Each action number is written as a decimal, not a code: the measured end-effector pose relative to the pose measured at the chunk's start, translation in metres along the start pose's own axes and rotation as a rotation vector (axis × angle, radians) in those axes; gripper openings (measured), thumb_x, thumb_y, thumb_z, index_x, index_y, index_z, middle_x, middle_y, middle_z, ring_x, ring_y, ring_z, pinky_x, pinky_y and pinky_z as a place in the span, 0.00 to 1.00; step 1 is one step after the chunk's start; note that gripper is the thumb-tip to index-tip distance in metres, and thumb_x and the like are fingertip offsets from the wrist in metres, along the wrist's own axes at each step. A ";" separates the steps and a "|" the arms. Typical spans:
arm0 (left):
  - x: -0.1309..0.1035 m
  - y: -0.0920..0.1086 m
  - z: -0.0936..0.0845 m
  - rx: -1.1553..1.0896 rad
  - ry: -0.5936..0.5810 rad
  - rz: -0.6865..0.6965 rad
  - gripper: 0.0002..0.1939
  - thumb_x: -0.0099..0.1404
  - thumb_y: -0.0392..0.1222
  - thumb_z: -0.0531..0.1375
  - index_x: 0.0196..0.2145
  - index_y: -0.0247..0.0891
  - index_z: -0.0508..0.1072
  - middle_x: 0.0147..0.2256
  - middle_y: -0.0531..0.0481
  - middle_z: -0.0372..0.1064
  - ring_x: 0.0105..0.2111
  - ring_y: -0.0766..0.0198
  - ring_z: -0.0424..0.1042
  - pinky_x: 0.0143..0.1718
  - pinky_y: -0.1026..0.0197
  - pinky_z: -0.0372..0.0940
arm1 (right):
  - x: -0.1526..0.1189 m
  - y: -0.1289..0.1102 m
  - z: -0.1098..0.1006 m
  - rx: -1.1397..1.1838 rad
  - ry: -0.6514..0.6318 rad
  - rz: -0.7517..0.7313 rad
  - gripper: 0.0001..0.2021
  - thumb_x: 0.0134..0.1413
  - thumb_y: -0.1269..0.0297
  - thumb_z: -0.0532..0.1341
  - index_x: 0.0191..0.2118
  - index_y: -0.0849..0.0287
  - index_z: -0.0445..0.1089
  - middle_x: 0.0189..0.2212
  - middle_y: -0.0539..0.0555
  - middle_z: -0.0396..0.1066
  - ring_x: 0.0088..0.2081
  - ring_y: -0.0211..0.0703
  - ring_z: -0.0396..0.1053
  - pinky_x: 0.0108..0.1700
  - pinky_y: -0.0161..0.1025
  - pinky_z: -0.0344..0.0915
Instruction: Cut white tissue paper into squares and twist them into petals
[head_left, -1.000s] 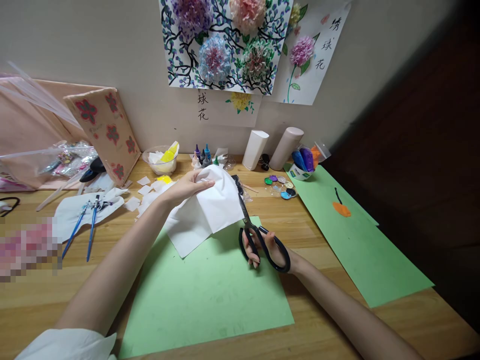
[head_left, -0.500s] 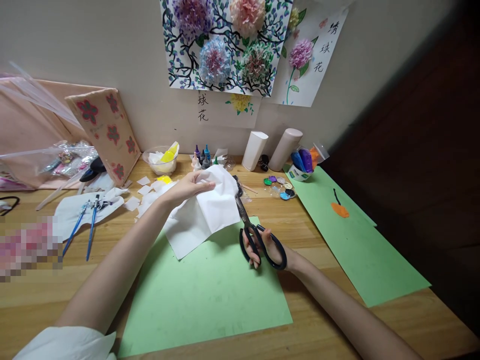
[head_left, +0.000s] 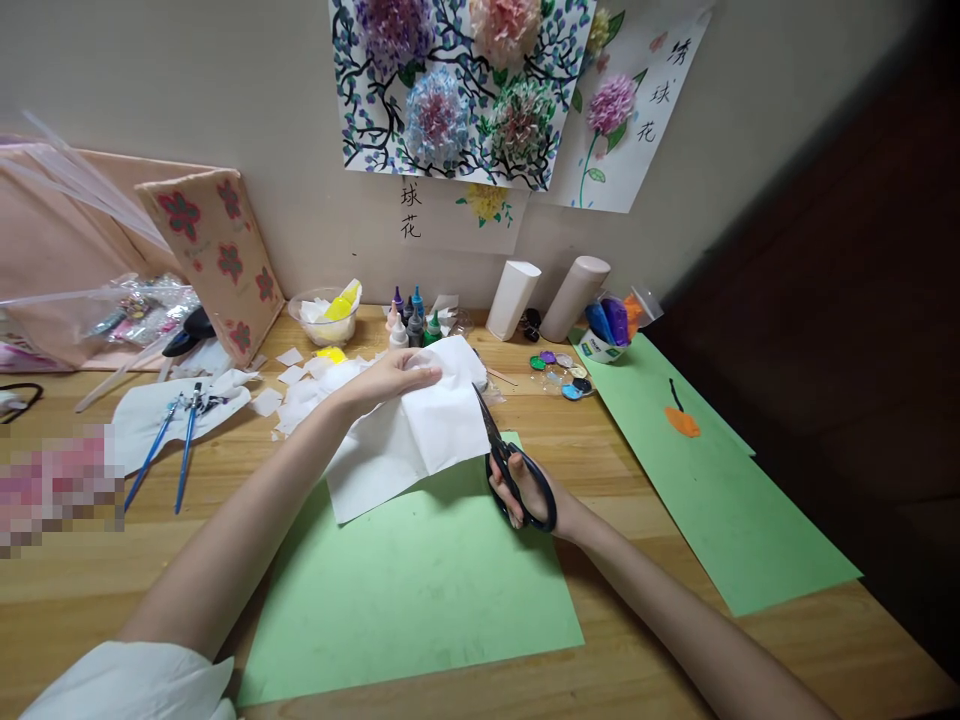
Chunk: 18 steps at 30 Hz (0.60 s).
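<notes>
A creased sheet of thin white paper (head_left: 420,430) hangs from my left hand (head_left: 394,380), which pinches its upper part between thumb and fingers. My right hand (head_left: 525,490) has its fingers through the handles of black scissors (head_left: 536,515). The scissors' dark blades (head_left: 486,415) point up and away at the paper's right edge; whether they are cutting into it I cannot tell. Under the paper lies a green sheet (head_left: 420,600). Small white paper squares (head_left: 304,400) lie piled beyond my left wrist.
A plastic bowl (head_left: 326,325) and several paint bottles (head_left: 409,325) stand near the wall. Two paintbrushes (head_left: 184,450) rest on white paper at left. On the right, another green sheet (head_left: 720,510) bears an orange shape (head_left: 682,420). A tub (head_left: 604,345) holds colourful bags.
The scissors' handles have come closer together in my right hand. The white paper has shifted slightly, its lower left corner moving left. The camera view has shifted a little.
</notes>
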<state>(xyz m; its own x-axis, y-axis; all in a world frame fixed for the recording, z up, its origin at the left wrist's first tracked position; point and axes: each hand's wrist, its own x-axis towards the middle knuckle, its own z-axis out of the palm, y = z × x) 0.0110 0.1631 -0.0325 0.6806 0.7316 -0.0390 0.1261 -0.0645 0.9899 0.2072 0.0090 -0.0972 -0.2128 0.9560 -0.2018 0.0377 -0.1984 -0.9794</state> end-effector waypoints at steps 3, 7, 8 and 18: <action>0.001 -0.001 0.002 0.005 0.004 -0.003 0.18 0.54 0.54 0.61 0.30 0.34 0.69 0.27 0.53 0.62 0.26 0.71 0.60 0.27 0.69 0.55 | -0.001 -0.002 0.000 0.044 -0.081 0.025 0.39 0.32 0.23 0.40 0.29 0.59 0.57 0.09 0.42 0.55 0.11 0.32 0.55 0.18 0.33 0.61; 0.000 0.002 0.009 0.091 -0.066 -0.040 0.20 0.55 0.57 0.60 0.26 0.35 0.66 0.22 0.56 0.56 0.21 0.72 0.54 0.21 0.68 0.47 | -0.002 -0.004 0.001 0.038 -0.123 0.006 0.40 0.33 0.24 0.37 0.29 0.59 0.58 0.11 0.44 0.58 0.14 0.34 0.59 0.23 0.36 0.65; -0.001 0.002 0.010 0.110 -0.086 -0.048 0.20 0.55 0.57 0.59 0.26 0.35 0.65 0.21 0.56 0.54 0.20 0.73 0.52 0.20 0.68 0.44 | -0.001 -0.003 0.001 0.023 -0.120 -0.003 0.39 0.34 0.24 0.37 0.29 0.59 0.57 0.11 0.45 0.58 0.14 0.34 0.59 0.22 0.36 0.65; -0.001 0.004 0.012 0.198 -0.021 -0.038 0.20 0.51 0.58 0.61 0.25 0.35 0.68 0.19 0.56 0.55 0.19 0.71 0.54 0.20 0.67 0.46 | -0.003 -0.007 0.005 -0.026 -0.009 -0.029 0.36 0.34 0.24 0.42 0.28 0.58 0.56 0.09 0.41 0.53 0.10 0.31 0.52 0.15 0.31 0.57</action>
<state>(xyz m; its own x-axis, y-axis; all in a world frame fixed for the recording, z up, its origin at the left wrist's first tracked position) 0.0189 0.1540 -0.0302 0.6872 0.7220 -0.0806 0.2900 -0.1709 0.9417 0.2026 0.0058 -0.0900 -0.2233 0.9591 -0.1737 0.0567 -0.1651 -0.9846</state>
